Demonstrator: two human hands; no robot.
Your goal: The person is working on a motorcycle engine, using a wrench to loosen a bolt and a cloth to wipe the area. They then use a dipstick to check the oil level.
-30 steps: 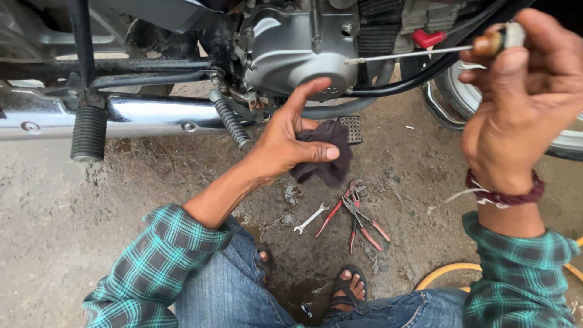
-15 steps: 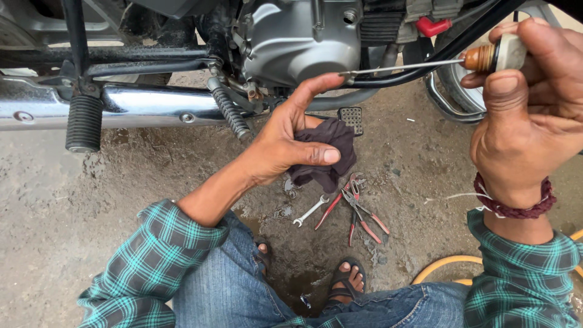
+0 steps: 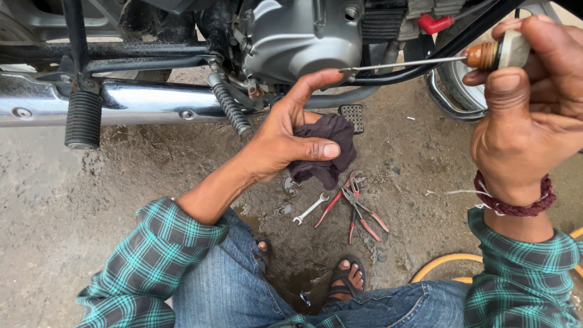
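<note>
My left hand grips a dark crumpled rag below the motorcycle engine, with the index finger stretched up toward the tip of a thin metal dipstick. My right hand holds that dipstick by its orange and white cap at the upper right, the rod lying level and pointing left. A red cord bracelet is around my right wrist.
A chrome exhaust pipe and a ribbed footpeg run along the left. On the dirt ground lie a small spanner and red-handled pliers. A yellow hose curls at the lower right. My sandalled feet are below.
The view has shifted down and closer to the engine. My right hand has brought the dipstick slightly lower, and my left index finger now reaches its tip.
</note>
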